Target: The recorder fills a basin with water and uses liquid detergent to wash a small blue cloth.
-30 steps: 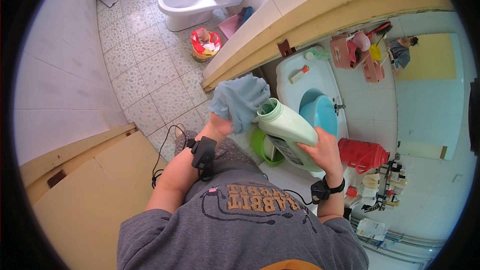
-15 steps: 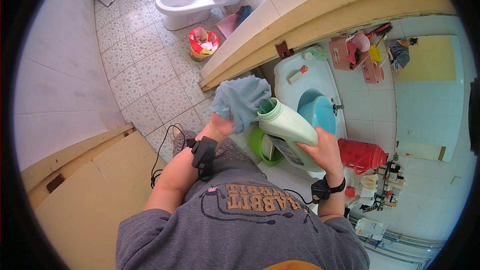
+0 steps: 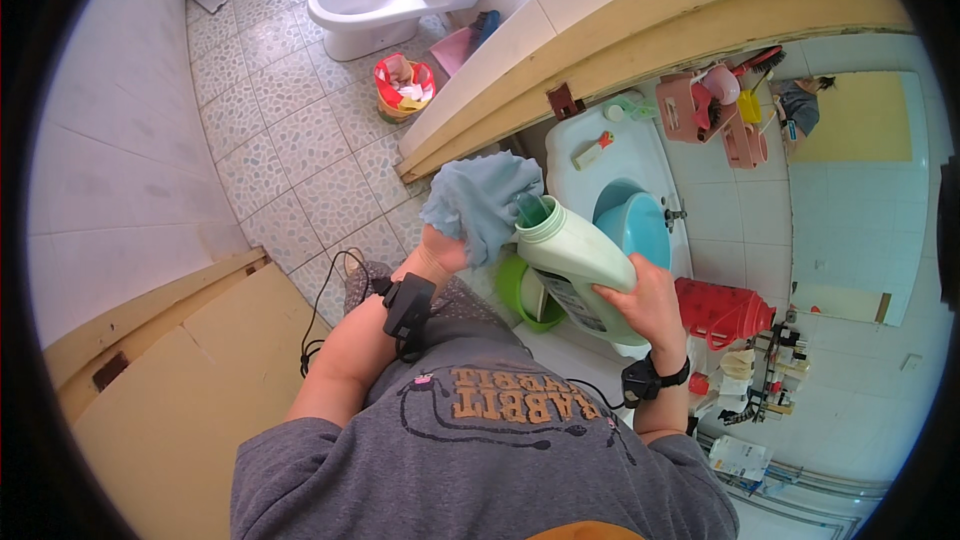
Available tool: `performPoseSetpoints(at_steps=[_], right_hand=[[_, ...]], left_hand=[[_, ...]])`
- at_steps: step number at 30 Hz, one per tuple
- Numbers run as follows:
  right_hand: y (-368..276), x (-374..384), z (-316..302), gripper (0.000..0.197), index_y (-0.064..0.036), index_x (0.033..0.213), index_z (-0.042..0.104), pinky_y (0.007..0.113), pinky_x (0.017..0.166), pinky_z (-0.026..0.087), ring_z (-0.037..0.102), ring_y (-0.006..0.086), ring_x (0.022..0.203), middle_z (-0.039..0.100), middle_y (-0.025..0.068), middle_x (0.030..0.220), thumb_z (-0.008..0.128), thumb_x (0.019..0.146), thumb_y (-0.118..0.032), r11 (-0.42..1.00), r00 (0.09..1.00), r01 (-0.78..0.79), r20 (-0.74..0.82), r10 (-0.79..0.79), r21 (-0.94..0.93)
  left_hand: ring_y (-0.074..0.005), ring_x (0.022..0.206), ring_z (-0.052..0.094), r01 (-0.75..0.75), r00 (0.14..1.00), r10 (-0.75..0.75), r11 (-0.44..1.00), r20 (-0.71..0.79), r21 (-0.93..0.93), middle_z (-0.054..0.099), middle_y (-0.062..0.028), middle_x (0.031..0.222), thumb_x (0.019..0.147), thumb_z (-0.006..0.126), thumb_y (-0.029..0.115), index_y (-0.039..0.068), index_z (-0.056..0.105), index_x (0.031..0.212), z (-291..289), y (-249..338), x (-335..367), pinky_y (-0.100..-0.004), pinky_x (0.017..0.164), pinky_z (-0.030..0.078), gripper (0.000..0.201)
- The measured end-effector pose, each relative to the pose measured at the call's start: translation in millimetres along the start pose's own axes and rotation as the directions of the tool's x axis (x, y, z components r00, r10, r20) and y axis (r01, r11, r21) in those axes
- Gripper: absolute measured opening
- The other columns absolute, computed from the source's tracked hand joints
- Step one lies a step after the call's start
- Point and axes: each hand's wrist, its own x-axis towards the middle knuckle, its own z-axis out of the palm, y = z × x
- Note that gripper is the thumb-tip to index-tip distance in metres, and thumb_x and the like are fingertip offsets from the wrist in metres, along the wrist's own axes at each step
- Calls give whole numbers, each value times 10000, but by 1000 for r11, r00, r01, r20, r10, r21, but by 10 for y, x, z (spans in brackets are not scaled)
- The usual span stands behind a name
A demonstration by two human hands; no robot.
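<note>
A crumpled light blue cloth (image 3: 480, 198) is draped over my left hand (image 3: 443, 248), which holds it up from below; the cloth hides most of its fingers. My right hand (image 3: 645, 302) grips a large pale green plastic bottle (image 3: 582, 265), the kind used for liquid detergent, around its lower part. The bottle is uncapped and tilted, its mouth pointing up-left at the cloth's right edge. Something translucent blue-green (image 3: 532, 207) shows at the mouth; whether it is liquid or a spout, I cannot tell.
To the right, a white washbasin (image 3: 580, 180) holds a blue basin (image 3: 640, 225). Below the bottle sits a green basin (image 3: 515, 290). A red thermos (image 3: 722, 310) stands beyond my right hand. A door frame (image 3: 480, 135), waste bin (image 3: 405, 90) and toilet (image 3: 360, 5) lie farther off.
Both hands, the cloth and the bottle keep nearly the same places. The translucent blue-green part at the bottle's mouth looks slightly larger and lighter.
</note>
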Motion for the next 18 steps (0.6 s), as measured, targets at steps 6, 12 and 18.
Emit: performPoseSetpoints(at_steps=[6, 12, 18], right_hand=[[72, -17, 58, 381, 9, 732, 520, 403, 585, 446, 565, 373, 689, 572, 210, 694, 710, 653, -312, 1000, 999, -27, -23, 27, 4], [81, -34, 201, 380, 6, 729, 523, 398, 585, 446, 566, 370, 682, 577, 205, 690, 714, 644, -312, 995, 997, -51, -49, 55, 84], [192, -62, 381, 381, 12, 759, 538, 377, 593, 451, 584, 341, 686, 589, 197, 723, 716, 642, -304, 937, 972, -142, -137, 194, 319]], left_hand=[[-287, 1165, 386, 12, 990, -8, 1000, 143, -29, 372, -138, 1298, 861, 424, 317, 40, 332, 1268, 101, -22, 68, -379, 1000, 297, 501], [-261, 1086, 435, -69, 996, 72, 996, -54, 53, 439, -148, 1221, 852, 468, 324, 27, 444, 1147, 307, -34, 181, -345, 969, 324, 419], [-165, 694, 320, -4, 980, -8, 998, 199, 59, 317, -46, 743, 845, 466, 251, 83, 372, 728, 560, -98, 444, -276, 678, 338, 225]])
